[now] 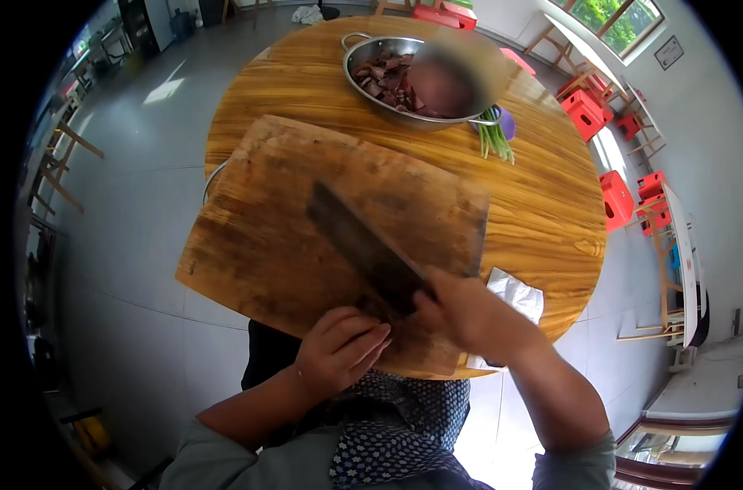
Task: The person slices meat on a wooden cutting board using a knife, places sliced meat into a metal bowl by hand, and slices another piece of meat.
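My right hand (467, 316) is wrapped round the handle of a cleaver (362, 243). Its broad dark blade points to the far left, over the near half of a worn wooden cutting board (306, 155). Close beside the blade, my left hand (339, 349) rests at the board's near edge with its fingers curled together. Something small and dark seems to lie at its fingertips, too shadowed to name. Beyond the board stands a two-handled metal pan (352, 75) holding dark red meat pieces (385, 80). A round blur covers the pan's right part.
Green scallion stalks (495, 142) lie by a purple bowl (508, 124) right of the pan. White crumpled paper (518, 296) is on the round wooden table (551, 212), near its right edge. Red stools (585, 114) and other tables stand along the right wall.
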Action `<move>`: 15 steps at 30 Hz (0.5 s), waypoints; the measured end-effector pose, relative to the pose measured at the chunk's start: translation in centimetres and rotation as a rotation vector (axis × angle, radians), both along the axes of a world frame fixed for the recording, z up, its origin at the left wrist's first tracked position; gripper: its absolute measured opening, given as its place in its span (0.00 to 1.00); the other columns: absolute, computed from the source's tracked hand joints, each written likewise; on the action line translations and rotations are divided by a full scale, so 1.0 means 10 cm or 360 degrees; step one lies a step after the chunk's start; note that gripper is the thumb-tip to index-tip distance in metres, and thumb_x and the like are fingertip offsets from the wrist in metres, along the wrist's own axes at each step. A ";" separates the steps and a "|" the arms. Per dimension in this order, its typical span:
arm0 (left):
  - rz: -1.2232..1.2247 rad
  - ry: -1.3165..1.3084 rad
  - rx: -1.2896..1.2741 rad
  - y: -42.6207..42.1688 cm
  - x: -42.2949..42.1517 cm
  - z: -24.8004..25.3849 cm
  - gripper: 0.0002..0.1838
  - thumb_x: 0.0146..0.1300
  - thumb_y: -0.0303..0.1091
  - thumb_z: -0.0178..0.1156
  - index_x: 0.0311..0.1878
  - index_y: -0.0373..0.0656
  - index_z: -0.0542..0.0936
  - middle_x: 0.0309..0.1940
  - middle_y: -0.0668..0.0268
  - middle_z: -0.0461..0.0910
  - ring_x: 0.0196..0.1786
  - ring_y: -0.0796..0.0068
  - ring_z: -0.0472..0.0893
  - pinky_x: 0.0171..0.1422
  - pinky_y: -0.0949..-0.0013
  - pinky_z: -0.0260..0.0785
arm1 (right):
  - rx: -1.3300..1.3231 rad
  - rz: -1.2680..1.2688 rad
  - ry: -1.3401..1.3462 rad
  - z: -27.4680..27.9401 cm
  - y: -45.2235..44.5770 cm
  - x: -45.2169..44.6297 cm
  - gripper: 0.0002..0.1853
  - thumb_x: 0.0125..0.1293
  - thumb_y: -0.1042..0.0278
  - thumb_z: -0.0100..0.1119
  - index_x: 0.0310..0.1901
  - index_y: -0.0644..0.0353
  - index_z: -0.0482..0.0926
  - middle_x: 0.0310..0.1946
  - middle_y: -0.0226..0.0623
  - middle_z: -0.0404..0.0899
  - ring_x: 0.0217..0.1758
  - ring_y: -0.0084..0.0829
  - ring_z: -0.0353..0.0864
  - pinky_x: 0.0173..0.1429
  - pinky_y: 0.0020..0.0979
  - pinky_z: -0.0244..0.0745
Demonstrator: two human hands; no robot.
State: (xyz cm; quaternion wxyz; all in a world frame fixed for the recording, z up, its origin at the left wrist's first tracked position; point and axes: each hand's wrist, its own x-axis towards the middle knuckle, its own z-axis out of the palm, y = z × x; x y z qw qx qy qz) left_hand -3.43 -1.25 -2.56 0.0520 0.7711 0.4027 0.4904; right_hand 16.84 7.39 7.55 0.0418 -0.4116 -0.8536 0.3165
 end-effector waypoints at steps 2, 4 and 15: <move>0.0001 -0.0040 0.0018 -0.01 0.00 0.00 0.17 0.52 0.23 0.74 0.47 0.37 0.85 0.44 0.60 0.82 0.46 0.57 0.82 0.50 0.60 0.79 | -0.0252 -0.0323 0.0084 0.09 0.11 0.15 0.10 0.78 0.64 0.50 0.47 0.64 0.71 0.25 0.52 0.81 0.31 0.53 0.84 0.35 0.46 0.76; -0.0007 -0.0077 0.0004 -0.01 0.00 -0.01 0.17 0.54 0.24 0.74 0.48 0.38 0.84 0.44 0.61 0.81 0.45 0.59 0.82 0.50 0.60 0.79 | -0.0458 -0.0474 0.0090 0.25 0.04 0.23 0.11 0.78 0.63 0.51 0.47 0.63 0.71 0.24 0.53 0.80 0.30 0.54 0.83 0.35 0.47 0.75; -0.0031 0.0010 -0.0026 -0.02 -0.03 -0.10 0.18 0.54 0.23 0.74 0.49 0.41 0.85 0.47 0.60 0.81 0.46 0.56 0.82 0.49 0.59 0.80 | -0.0076 -0.0252 -0.0171 0.52 -0.86 0.41 0.11 0.72 0.61 0.63 0.42 0.60 0.76 0.27 0.49 0.83 0.29 0.55 0.84 0.35 0.48 0.78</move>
